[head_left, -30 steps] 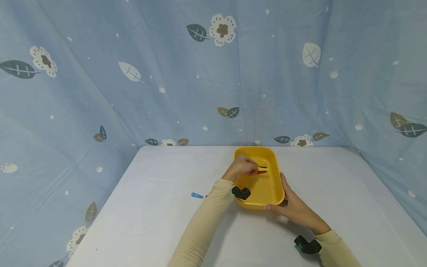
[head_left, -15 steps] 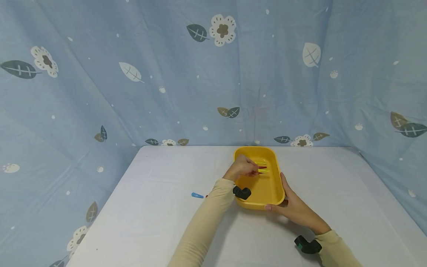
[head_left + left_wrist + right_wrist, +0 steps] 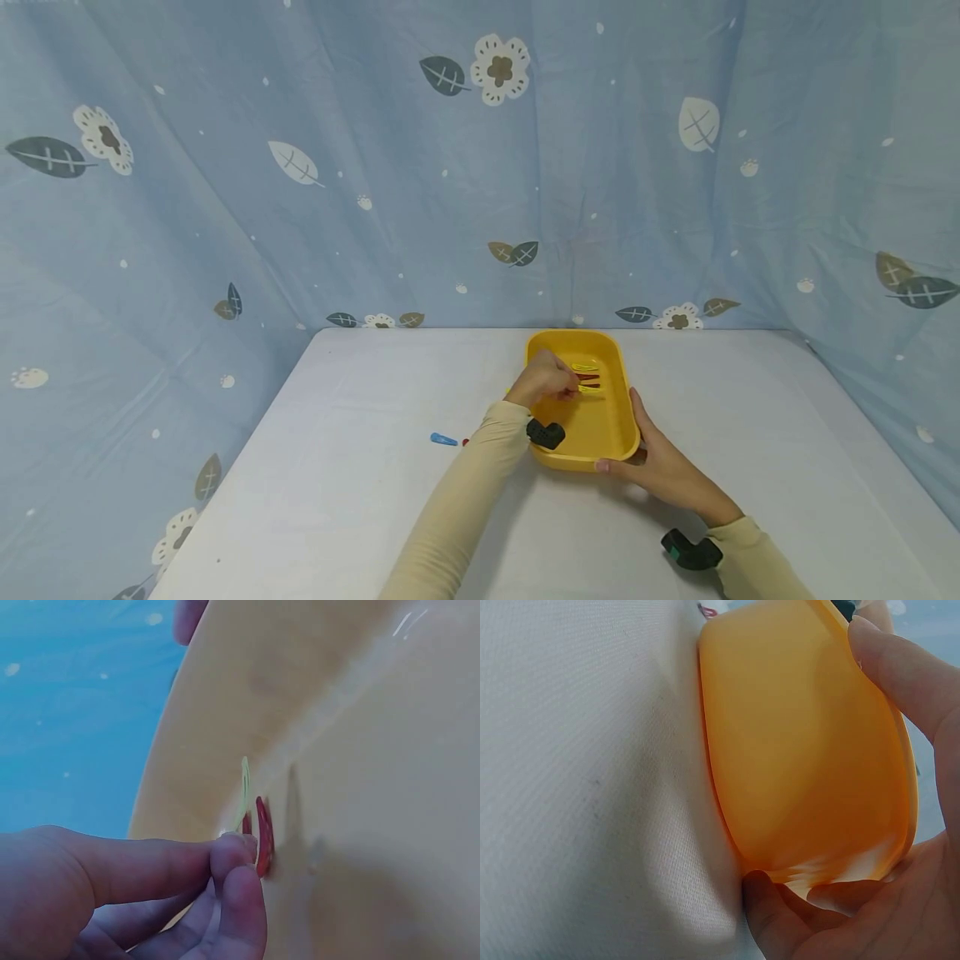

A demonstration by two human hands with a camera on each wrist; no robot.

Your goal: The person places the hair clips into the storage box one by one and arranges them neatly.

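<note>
My left hand (image 3: 551,378) reaches over the left rim of the yellow tray (image 3: 592,437) and pinches a yellow hair clip (image 3: 244,784) between thumb and fingertips. Close beside that clip in the left wrist view is a red hair clip (image 3: 264,829), with part of another red one behind it. Farther back on the tray floor lies a second yellow hair clip (image 3: 584,367). My right hand (image 3: 671,471) grips the near right corner of the tray, thumb on the rim and the other fingers round the outer wall (image 3: 802,772).
A blue hair clip (image 3: 443,439) lies on the white table (image 3: 360,500) left of the tray. Next to it, a small red thing (image 3: 466,442) shows partly behind my left sleeve (image 3: 457,508). A blue patterned curtain (image 3: 375,167) hangs behind the table.
My left hand has shifted very slightly, and the pinched yellow clip has come a little nearer to me, beside the red clips. My right hand and the tray have stayed in place.
</note>
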